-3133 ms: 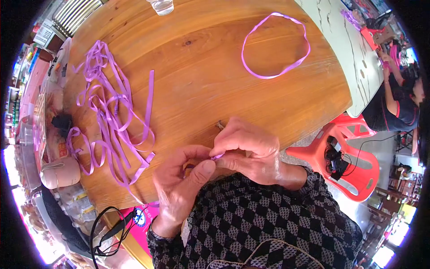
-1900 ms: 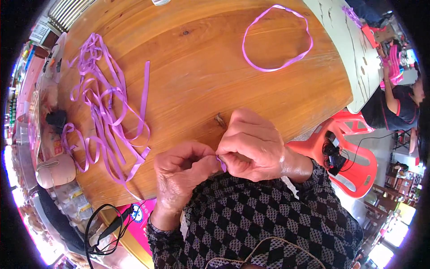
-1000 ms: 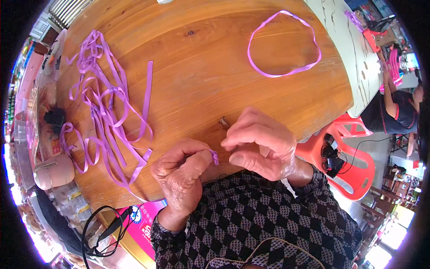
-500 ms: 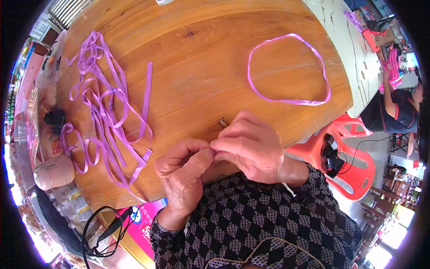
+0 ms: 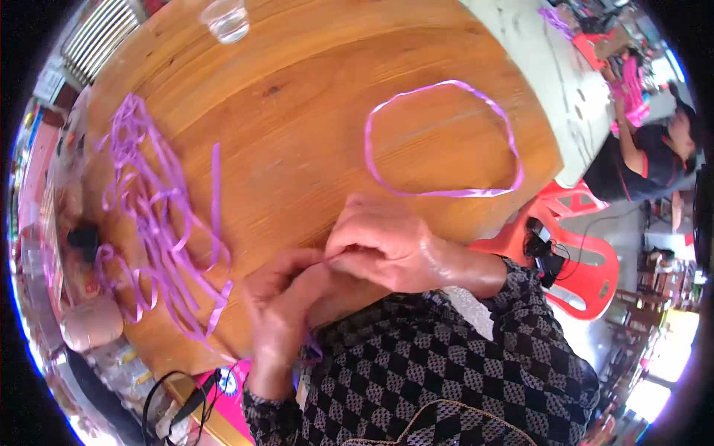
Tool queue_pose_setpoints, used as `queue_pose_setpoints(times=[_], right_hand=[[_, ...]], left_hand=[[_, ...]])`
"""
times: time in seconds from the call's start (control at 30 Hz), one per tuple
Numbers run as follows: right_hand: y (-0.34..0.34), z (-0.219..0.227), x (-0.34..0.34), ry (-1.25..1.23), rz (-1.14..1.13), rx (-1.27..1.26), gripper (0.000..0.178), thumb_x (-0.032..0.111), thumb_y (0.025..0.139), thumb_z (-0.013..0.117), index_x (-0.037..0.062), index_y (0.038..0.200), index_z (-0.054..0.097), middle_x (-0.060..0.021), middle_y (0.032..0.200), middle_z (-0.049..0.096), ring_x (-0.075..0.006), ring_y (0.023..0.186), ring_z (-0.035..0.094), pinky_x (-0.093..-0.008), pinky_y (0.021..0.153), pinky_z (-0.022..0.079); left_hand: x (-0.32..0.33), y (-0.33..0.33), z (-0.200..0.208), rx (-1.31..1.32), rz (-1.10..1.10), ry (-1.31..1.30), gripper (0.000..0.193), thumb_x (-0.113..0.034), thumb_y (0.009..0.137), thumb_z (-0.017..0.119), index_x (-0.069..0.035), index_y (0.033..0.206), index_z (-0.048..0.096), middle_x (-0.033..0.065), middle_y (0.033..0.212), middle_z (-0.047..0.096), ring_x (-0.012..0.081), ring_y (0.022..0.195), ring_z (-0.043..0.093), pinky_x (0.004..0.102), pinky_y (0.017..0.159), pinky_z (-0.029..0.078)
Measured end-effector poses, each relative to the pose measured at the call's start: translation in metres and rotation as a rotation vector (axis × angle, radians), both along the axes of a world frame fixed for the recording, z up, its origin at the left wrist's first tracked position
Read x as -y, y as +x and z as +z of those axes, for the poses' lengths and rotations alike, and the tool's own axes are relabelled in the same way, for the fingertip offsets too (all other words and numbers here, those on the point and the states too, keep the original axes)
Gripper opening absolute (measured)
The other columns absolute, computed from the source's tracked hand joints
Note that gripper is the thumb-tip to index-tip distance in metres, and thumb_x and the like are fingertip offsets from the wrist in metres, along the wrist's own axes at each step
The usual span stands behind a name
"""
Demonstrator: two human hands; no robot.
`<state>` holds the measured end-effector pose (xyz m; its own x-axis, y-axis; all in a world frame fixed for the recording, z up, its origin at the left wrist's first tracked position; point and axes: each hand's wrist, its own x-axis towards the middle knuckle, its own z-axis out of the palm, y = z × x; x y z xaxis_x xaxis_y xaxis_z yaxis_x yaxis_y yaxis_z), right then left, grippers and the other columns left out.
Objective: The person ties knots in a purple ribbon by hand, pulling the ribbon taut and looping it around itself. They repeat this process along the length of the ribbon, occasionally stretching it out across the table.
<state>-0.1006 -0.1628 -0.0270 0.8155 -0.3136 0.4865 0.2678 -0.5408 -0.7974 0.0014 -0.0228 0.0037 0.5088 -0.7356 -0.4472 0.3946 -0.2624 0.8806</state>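
Note:
My left hand (image 5: 286, 293) and my right hand (image 5: 379, 241) meet at the fingertips over the near edge of the wooden table (image 5: 312, 149). Both pinch a purple ribbon (image 5: 314, 348), mostly hidden by the fingers; a short stretch of it shows beside my left wrist. The left hand is blurred by motion. Beyond my right hand, a closed loop of purple ribbon (image 5: 465, 193) lies on the wood. Left of my hands is a tangled heap of purple ribbons (image 5: 160, 201), with one straight end (image 5: 216, 193) at its right side.
A clear cup (image 5: 227, 22) stands at the far edge. A pink rounded case (image 5: 91, 325) and black cables (image 5: 160, 405) are at the left. To the right are red plastic stools (image 5: 587, 267), a white marbled surface (image 5: 550, 82) and another person (image 5: 643, 160).
The view has shifted, bringing more of the cup into the picture. My right hand has turned, its back now facing up, and the fingertips still meet. Ribbon now shows by my left wrist.

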Motion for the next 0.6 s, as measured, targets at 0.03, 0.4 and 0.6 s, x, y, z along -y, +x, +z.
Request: queue_pose_setpoints(times=[0.03, 0.4, 0.6], right_hand=[[0.000, 0.003, -0.001, 0.068, 0.019, 0.031, 0.014, 0.000, 0.068, 0.067, 0.0057, 0.076, 0.058, -0.0051, 0.070, 0.057, -0.0227, 0.065, 0.053, -0.0314, 0.055, 0.041], [-0.028, 0.016, 0.019, -0.416, -0.228, -0.152, 0.016, 0.009, 0.068, 0.067, 0.0057, 0.081, 0.058, -0.0058, 0.079, 0.056, -0.0276, 0.071, 0.051, -0.0383, 0.062, 0.043], [-0.077, 0.002, 0.142, -0.966, -1.056, -0.293, 0.025, 0.006, 0.066, 0.067, 0.0021, 0.090, 0.059, -0.0130, 0.079, 0.055, -0.0319, 0.074, 0.053, -0.0411, 0.065, 0.043]], left_hand=[[-0.001, 0.002, 0.003, -0.014, 0.010, 0.037, 0.015, -0.004, 0.076, 0.062, 0.005, 0.088, 0.062, 0.0036, 0.078, 0.062, 0.0083, 0.070, 0.055, 0.0196, 0.065, 0.043], [0.006, 0.005, -0.019, 0.078, -0.009, -0.050, 0.016, -0.007, 0.074, 0.067, 0.004, 0.084, 0.065, 0.0018, 0.071, 0.061, 0.0071, 0.062, 0.053, 0.0185, 0.057, 0.041], [0.009, -0.004, -0.020, 0.099, 0.166, -0.081, 0.011, -0.007, 0.072, 0.068, 0.002, 0.076, 0.064, -0.0028, 0.054, 0.052, 0.0022, 0.043, 0.037, 0.0166, 0.041, 0.023]])
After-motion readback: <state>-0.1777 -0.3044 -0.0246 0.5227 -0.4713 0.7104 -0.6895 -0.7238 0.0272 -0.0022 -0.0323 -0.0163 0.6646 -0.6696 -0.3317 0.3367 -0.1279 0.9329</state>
